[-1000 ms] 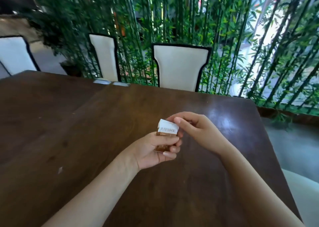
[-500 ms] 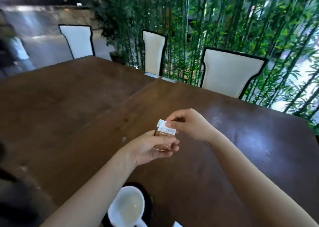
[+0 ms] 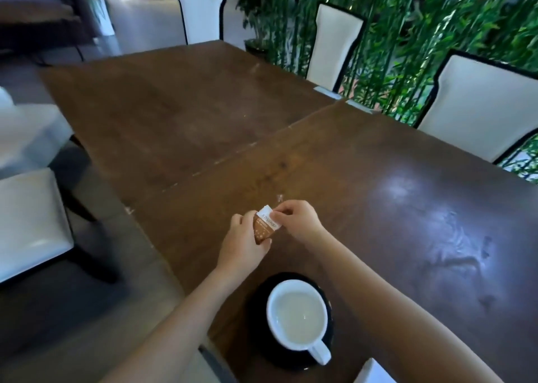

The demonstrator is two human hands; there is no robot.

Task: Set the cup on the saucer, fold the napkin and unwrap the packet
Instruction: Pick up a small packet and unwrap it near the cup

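Note:
A small brown and white packet (image 3: 264,226) is held above the dark wooden table (image 3: 378,208). My left hand (image 3: 241,241) grips its brown lower part. My right hand (image 3: 298,218) pinches its white top edge between thumb and forefinger. Close to me a white cup (image 3: 297,317) with pale liquid stands on a black saucer (image 3: 256,307), its handle pointing toward me. A white corner of the napkin (image 3: 371,372) shows at the bottom edge, right of the cup, mostly out of frame.
White chairs with black frames stand along the far side (image 3: 480,106), at the far end (image 3: 201,9) and at my left (image 3: 29,222). Green bamboo (image 3: 407,33) fills the back right. A seam (image 3: 262,141) joins two table tops.
My view has swung left and downward, bringing the cup, saucer and left chairs into sight. Both hands keep hold of the packet, which now looks tilted with its white top bent back.

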